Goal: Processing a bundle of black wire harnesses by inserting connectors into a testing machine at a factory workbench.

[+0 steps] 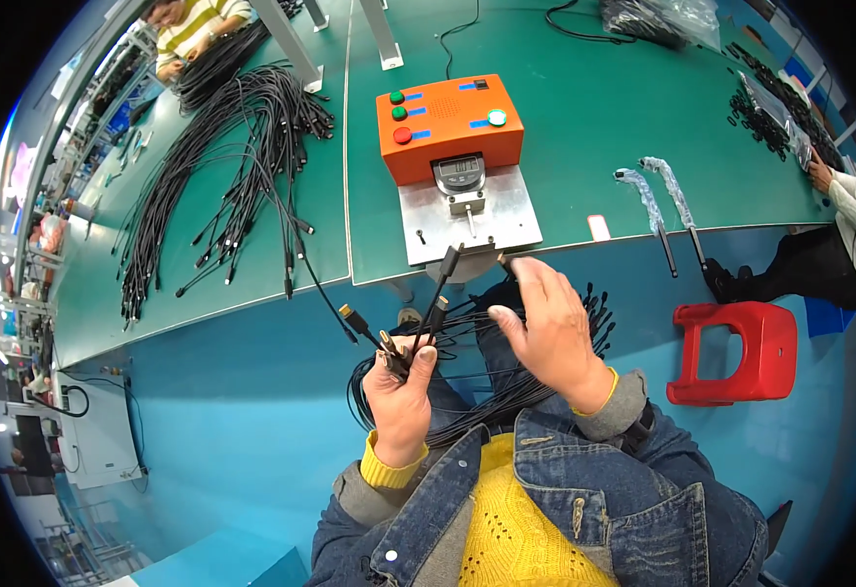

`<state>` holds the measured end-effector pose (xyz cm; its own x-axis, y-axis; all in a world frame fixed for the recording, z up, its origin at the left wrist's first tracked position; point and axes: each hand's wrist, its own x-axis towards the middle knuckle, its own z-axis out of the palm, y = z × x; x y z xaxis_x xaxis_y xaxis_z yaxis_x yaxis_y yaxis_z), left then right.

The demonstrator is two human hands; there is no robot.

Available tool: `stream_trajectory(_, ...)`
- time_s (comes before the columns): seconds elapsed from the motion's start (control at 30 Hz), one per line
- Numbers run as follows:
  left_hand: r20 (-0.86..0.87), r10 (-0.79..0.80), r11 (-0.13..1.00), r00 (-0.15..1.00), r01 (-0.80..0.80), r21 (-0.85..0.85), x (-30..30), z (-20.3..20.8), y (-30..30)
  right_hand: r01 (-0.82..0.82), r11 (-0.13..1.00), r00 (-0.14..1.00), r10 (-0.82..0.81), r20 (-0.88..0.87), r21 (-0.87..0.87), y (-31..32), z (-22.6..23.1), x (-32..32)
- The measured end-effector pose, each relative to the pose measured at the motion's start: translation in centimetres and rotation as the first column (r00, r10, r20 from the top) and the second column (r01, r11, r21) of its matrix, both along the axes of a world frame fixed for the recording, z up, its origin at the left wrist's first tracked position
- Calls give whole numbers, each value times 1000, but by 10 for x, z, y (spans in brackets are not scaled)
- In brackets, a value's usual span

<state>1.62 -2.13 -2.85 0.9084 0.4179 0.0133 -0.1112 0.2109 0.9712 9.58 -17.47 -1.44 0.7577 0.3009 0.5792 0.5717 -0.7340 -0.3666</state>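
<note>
My left hand (398, 399) is closed round several black cables, their plugs (395, 360) fanning up out of the fist. Some of the plugs have gold-coloured metal ends. One of these cables has its plug (449, 262) standing up near the metal plate. My right hand (552, 331) has its fingers stretched out and the thumb apart. Another black plug (505, 262) shows right at its fingertips; whether the fingers touch it is hidden. Below both hands, a loose bundle of black cables (477, 423) lies across my lap.
Ahead stands an orange box (452, 122) with buttons, a digital gauge (460, 174) and a metal plate (521, 217) on the green table (575, 127). Many cables (222, 166) lie at left. Two plastic-wrapped tools (663, 201), a red stool (780, 352) and co-workers (193, 29) are around.
</note>
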Motion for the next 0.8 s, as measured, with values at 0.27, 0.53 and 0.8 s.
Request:
stream_trajectory(0.27,48,-99,993,994,102,-57,5,-10,-8,-116,562,516,739,-434,819,34,-20,-12)
stream_trajectory(0.53,-4,26,999,1000,-26,-45,5,4,2,269,504,530,634,-563,821,27,-37,14)
stream_trajectory(0.8,11,34,999,999,-33,-34,5,5,7,202,589,579,572,-581,782,30,-40,17)
